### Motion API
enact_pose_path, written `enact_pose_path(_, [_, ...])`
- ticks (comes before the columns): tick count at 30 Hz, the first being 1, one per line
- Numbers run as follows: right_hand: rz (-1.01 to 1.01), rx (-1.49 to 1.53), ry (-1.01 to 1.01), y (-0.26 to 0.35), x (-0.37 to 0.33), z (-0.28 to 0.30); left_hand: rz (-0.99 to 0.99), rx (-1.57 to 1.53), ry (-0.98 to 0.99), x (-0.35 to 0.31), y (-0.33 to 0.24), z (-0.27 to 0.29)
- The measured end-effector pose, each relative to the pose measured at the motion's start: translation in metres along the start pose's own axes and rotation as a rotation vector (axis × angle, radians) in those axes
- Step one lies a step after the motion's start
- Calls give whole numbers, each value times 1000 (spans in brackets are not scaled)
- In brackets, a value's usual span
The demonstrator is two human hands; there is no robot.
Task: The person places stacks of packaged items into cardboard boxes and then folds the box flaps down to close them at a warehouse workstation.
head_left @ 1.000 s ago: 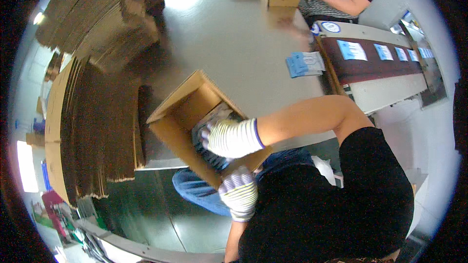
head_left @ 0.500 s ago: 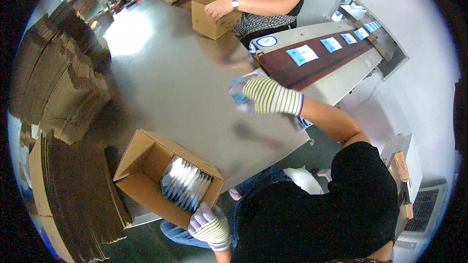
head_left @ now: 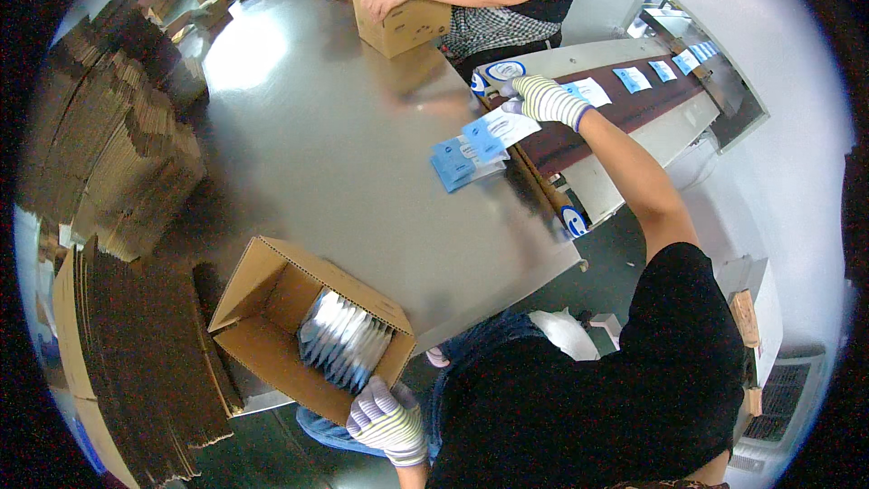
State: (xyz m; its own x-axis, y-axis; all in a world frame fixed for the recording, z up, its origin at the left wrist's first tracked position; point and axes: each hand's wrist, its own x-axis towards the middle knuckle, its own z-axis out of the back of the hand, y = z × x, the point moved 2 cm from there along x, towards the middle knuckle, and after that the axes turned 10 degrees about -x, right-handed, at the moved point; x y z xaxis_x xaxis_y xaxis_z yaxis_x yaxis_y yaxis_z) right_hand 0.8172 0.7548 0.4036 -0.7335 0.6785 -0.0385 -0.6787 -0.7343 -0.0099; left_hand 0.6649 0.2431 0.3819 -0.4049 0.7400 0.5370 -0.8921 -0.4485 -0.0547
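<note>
My left hand [head_left: 387,421], in a striped glove, grips the near edge of an open cardboard box [head_left: 258,353]. Inside that box stands a row of silvery-white and blue packets [head_left: 344,340]. My right hand [head_left: 548,100], gloved alike, is over the near end of a dark red conveyor belt [head_left: 566,154]. Its fingers are stretched out, thumb apart, close to the upper edge of a blue-and-white packet [head_left: 500,131]; whether they touch it is unclear. This packet overlaps a small pile of like packets [head_left: 457,167] on the metal table. Another packet [head_left: 590,91] lies partly behind the hand.
Several packets [head_left: 634,80] lie spaced along the belt toward a wall opening. Across the metal table [head_left: 335,163], a co-worker's hand [head_left: 385,0] is at another cardboard box [head_left: 407,29]. Stacks of flattened cardboard [head_left: 127,145] line the left side.
My right hand has moved up and right from above the table to the belt's end, uncovering the packets there. The co-worker's arms have shifted. My left hand stays on the box.
</note>
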Motion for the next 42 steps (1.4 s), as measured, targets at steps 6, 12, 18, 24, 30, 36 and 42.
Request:
enact_pose_path(6, [92, -78, 41, 17, 25, -9, -8, 20, -32, -2, 3, -2])
enact_pose_path(12, [152, -32, 128, 17, 58, -33, -8, 19, -28, -2, 8, -6])
enact_pose_path(18, [233, -30, 357, 56, 79, -33, 22, 10, 8, -5, 15, -7])
enact_pose_path(24, [416, -160, 646, 59, 106, -104, 20, 8, 20, -2, 18, -5])
enact_pose_path(30, [310, -223, 354, 142, 28, -100, -1, 54, -26, -6, 22, -10])
enact_pose_path(36, [431, -47, -75, 234, -90, -119, -13, 27, -50, -6, 26, -12])
enact_pose_path(42, [217, 224, 142, 228, -55, -56, -17, 6, -1, -7, 30, -10])
